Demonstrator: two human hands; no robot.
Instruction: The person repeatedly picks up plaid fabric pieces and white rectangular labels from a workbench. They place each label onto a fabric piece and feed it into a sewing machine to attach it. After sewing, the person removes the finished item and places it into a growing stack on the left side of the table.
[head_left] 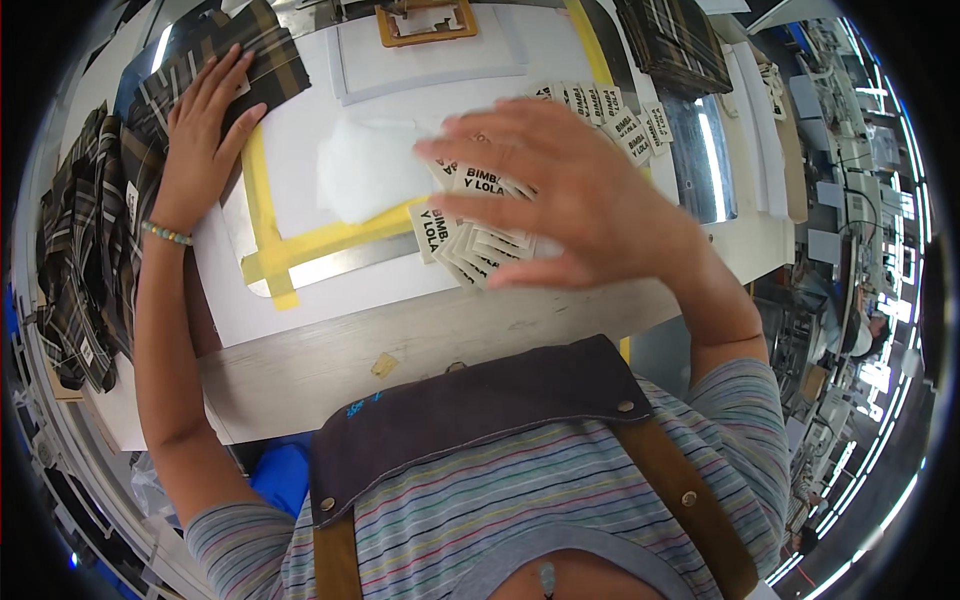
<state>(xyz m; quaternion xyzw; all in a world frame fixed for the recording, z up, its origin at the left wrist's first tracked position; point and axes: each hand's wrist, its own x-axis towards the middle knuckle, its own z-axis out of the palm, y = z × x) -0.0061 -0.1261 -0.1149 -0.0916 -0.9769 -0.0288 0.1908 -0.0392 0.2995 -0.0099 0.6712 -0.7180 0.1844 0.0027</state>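
Observation:
My left hand (200,150) lies open on folded dark plaid fabric (275,60) at the upper left, fingers spread. My right hand (560,190), blurred, is open with fingers spread over a loose pile of white printed fabric labels (465,255); whether it touches them is unclear, and it partly hides them. Another row of labels (625,130) lies behind it to the right. A white translucent sheet (360,165) lies on the white work board (270,180), which is edged with yellow tape (285,255).
More plaid pieces hang along the left (85,260); a plaid stack (670,40) lies top right. An orange-framed item (425,20) sits at the back. The table's front edge (280,380) is near my body. Another person (855,335) is among machines at far right.

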